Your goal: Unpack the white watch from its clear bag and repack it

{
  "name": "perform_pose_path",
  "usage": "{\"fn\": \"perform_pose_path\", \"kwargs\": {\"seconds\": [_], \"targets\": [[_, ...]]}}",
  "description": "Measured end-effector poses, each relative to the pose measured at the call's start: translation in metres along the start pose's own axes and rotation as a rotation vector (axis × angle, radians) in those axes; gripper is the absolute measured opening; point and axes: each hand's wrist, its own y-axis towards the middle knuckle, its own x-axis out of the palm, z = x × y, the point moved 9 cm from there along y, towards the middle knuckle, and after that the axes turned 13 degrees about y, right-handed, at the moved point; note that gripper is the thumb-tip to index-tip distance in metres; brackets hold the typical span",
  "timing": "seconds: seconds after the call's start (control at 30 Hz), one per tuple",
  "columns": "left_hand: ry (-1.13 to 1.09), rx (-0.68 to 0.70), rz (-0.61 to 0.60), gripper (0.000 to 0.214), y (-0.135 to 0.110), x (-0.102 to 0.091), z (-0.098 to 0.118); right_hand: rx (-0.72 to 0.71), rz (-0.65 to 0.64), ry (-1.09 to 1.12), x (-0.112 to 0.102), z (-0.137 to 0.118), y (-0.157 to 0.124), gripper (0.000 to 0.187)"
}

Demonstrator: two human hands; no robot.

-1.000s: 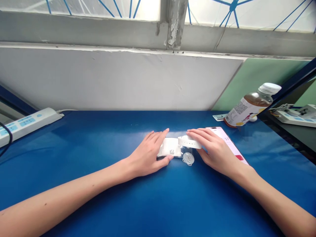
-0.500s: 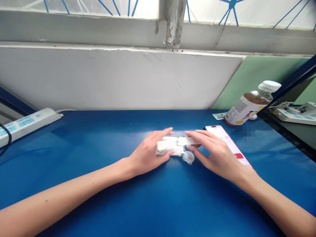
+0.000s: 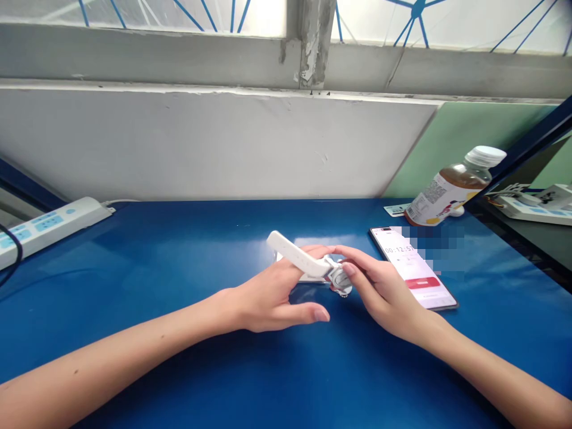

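Observation:
A white wristwatch (image 3: pixel 340 280) with a pale strap (image 3: pixel 298 256) is held just above the blue table. My right hand (image 3: pixel 385 292) pinches it at the watch case between thumb and fingers, and the strap slants up to the left. My left hand (image 3: pixel 272 298) is open, palm down, thumb stretched out to the right. Its fingers reach behind the strap, which crosses in front of them; their tips are near the watch case. Partly hidden under my left hand lies a flat, whitish, clear-edged piece (image 3: pixel 310 279) on the table; its kind I cannot make out.
Right of my right hand lies a phone (image 3: pixel 417 268) showing a timer. A tilted-looking drink bottle (image 3: pixel 451 190) stands behind it, beside a small card (image 3: pixel 395 210). A white power strip (image 3: pixel 53 223) sits at the left edge, another (image 3: pixel 536 208) at the far right.
My right hand has taken the watch by its case and turned it, so the strap now slants upward. My left hand has opened, its thumb swinging down and away from the white piece.

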Motion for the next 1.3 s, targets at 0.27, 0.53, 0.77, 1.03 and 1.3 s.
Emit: {"fn": "perform_pose_path", "kwargs": {"seconds": [0.27,0.53,0.77,1.03,1.3], "targets": [[-0.152,-0.180,0.049,0.048,0.001,0.006,-0.010,0.101,0.092,0.199,0.006,0.011,-0.002,0.033],[-0.545,-0.390,0.206,0.043,0.007,0.000,-0.019,0.001,0.047,0.262,0.016,-0.010,-0.003,0.025],[-0.812,-0.494,0.339,0.037,0.004,-0.010,-0.037,-0.002,0.279,0.192,-0.020,0.003,0.003,0.019],[-0.946,-0.446,0.399,0.032,0.009,-0.017,-0.035,0.106,0.067,0.184,0.009,-0.001,0.027,0.027],[-0.880,-0.455,0.452,0.034,0.009,-0.030,-0.037,0.174,0.035,0.520,0.018,-0.011,0.073,0.029]]}}
